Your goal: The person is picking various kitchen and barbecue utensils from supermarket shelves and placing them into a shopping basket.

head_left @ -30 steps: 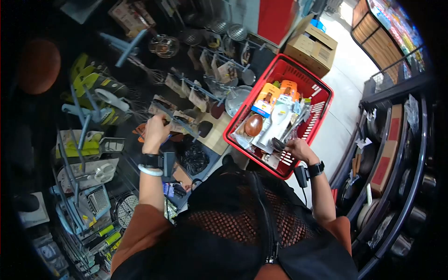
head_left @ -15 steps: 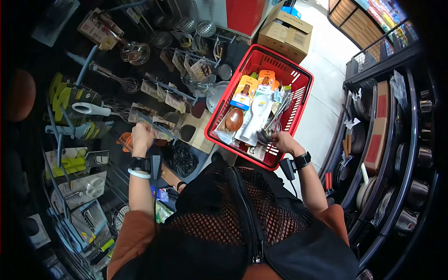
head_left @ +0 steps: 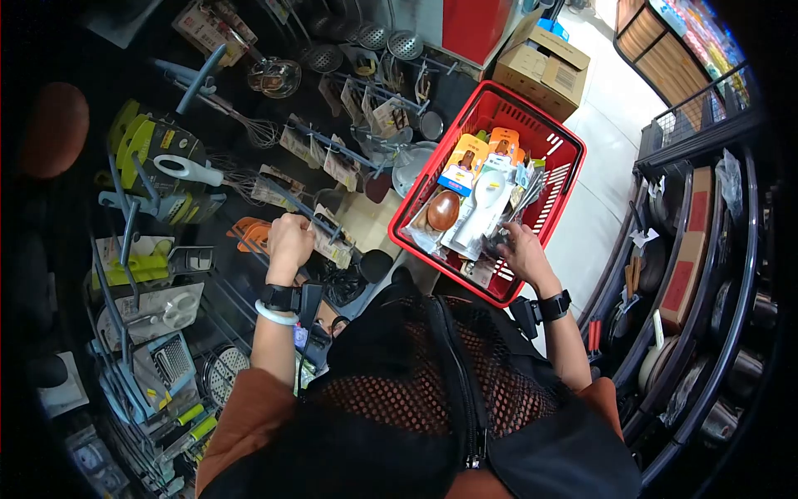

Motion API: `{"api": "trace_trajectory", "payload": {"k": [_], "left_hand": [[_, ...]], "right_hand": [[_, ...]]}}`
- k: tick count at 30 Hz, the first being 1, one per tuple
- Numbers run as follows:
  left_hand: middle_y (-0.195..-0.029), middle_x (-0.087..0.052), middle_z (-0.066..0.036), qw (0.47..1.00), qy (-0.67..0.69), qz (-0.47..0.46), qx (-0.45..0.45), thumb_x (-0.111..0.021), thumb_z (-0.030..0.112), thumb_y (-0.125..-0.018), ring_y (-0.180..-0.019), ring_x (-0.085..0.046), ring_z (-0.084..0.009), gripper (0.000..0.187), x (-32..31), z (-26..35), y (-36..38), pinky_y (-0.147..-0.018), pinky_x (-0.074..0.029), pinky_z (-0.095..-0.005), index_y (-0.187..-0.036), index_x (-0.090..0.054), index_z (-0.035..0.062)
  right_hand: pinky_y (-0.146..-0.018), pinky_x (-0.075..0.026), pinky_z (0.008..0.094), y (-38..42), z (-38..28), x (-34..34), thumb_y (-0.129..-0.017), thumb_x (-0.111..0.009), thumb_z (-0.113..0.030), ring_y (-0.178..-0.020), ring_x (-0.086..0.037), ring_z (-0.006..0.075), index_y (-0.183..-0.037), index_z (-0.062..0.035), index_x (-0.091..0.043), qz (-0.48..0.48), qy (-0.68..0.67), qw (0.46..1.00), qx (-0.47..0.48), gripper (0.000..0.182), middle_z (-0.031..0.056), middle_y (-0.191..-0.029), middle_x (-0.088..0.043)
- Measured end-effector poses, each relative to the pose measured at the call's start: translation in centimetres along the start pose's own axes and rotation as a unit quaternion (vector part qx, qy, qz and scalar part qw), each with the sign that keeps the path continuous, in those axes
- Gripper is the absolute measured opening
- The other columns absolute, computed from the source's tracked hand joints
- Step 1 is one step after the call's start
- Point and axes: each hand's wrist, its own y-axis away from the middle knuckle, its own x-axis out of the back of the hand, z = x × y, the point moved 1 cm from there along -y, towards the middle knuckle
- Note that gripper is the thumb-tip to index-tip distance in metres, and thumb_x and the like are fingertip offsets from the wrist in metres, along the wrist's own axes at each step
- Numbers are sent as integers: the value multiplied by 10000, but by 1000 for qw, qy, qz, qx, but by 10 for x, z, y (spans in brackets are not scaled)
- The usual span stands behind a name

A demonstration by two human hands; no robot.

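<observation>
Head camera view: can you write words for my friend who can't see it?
A person's bare right hand is inside a red plastic basket holding a glossy brown oval item and a white plastic spoon-shaped utensil. Their bare left hand is curled near kitchen tools hanging on pale cards. A brown cardboard box stands beyond the basket.

The right fingers (head_left: pixel 514 236) touch a dark utensil (head_left: pixel 499 242) in the red basket (head_left: pixel 449 272).

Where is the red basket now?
In the head view, the red basket sits right of centre, the right hand at its near end, a cardboard box beyond it.
</observation>
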Motion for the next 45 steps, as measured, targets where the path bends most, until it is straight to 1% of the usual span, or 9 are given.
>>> {"api": "trace_trajectory", "payload": {"k": [2,9,14,20,25,31,34,36,45], "left_hand": [[-751,-620,-197,1000,3,5,0,-649,113,-649,-740,-605,-372,122,-3,2,-1,-667,-494,-424,-746,-674,43],[-753,-624,-189,998,-8,33,51,-593,136,-703,-747,-606,-368,146,-10,6,5,-673,-492,-440,-816,-674,89],[-757,-618,-198,997,-25,54,49,-562,127,-737,-745,-601,-370,154,-1,13,11,-662,-479,-454,-849,-662,90],[-716,-603,-174,997,34,56,43,-598,96,-724,-732,-591,-349,87,-7,4,6,-631,-448,-419,-782,-632,42],[-685,-587,-176,995,70,59,33,-608,94,-715,-689,-580,-348,91,-18,-2,5,-616,-441,-407,-766,-618,19],[-746,-605,-170,989,123,17,75,-599,76,-745,-727,-599,-306,109,-23,-8,13,-668,-454,-373,-836,-624,19],[-838,-629,-127,988,145,57,7,-581,24,-759,-781,-601,-241,186,-28,-11,15,-729,-456,-331,-944,-604,18],[-920,-614,-102,882,456,-16,118,-593,-54,-695,-861,-592,-206,280,-33,-12,15,-747,-455,-301,-968,-579,7],[-892,-595,-39,808,565,-108,128,-617,-61,-715,-806,-566,-113,280,-23,-16,3,-735,-443,-225,-980,-552,3]], "right_hand": [[-762,-466,391,-3,-18,1,-748,-627,-109,-842,-575,332,-1110,6,-509,8,-30,998,50,398,197,-902,-559],[-748,-472,409,-39,-99,-20,-769,-602,-141,-851,-599,342,-1052,12,-543,-194,-134,954,184,327,213,-873,-617],[-854,-447,383,-84,-148,-81,-725,-649,-267,-968,-569,342,-1163,4,-498,-290,-98,918,251,536,203,-997,-605],[-962,-370,364,-107,-195,-143,-563,-779,-301,-1122,-460,366,-1266,14,-369,-184,-232,917,266,873,261,-1208,-457],[-790,-453,412,-121,-210,-155,-610,-722,-227,-943,-546,392,-951,-18,-551,-135,-245,931,235,436,215,-961,-582],[-730,-451,416,-117,-205,-161,-652,-690,-216,-897,-550,389,-909,-52,-537,-96,-271,920,266,341,193,-915,-574],[-720,-449,417,-117,-205,-157,-652,-693,-216,-882,-551,387,-905,-51,-531,-84,-269,918,278,343,182,-893,-571],[-715,-448,416,-117,-206,-155,-652,-695,-217,-872,-551,386,-902,-50,-527,-80,-264,918,286,345,178,-881,-569],[-675,-445,453,-99,-215,-138,-641,-708,-257,-812,-558,401,-870,-45,-507,-38,-189,942,275,371,180,-845,-567]]}}
